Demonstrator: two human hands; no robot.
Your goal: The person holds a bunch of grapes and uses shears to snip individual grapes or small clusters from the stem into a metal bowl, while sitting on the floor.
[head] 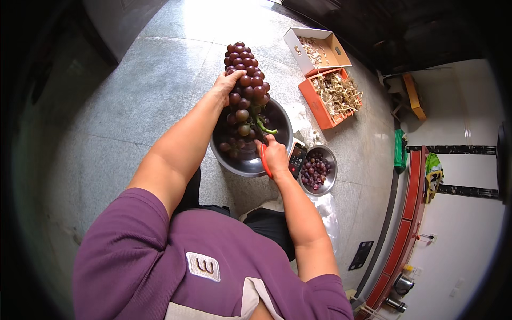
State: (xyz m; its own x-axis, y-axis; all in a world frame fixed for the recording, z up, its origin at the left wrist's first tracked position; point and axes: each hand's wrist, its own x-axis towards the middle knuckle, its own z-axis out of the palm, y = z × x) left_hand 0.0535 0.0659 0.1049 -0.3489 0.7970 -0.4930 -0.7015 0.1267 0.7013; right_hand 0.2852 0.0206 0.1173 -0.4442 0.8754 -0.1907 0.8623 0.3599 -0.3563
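Note:
My left hand point(229, 86) grips a large bunch of dark red grapes point(248, 82) from its side, holding it over a wide steel basin point(251, 173). A thick green stem point(267, 127) sticks out at the bunch's near end. In my right hand point(274, 155) is a pair of scissors with red handles point(265, 162); the blades reach toward the stem, mostly hidden among the grapes. More grapes point(232, 147) show dimly inside the basin. Right of it, a smaller steel bowl point(335, 176) holds loose grapes point(316, 170), some with pale cut or broken ends.
A phone point(297, 158) lies between the basin and the small bowl, near clear plastic bags point(328, 216). Beyond are an orange box point(315, 105) of dried stalks and a white carton point(296, 50) with garlic-like pieces. A black flat scale-like object point(361, 255) lies on the floor at right.

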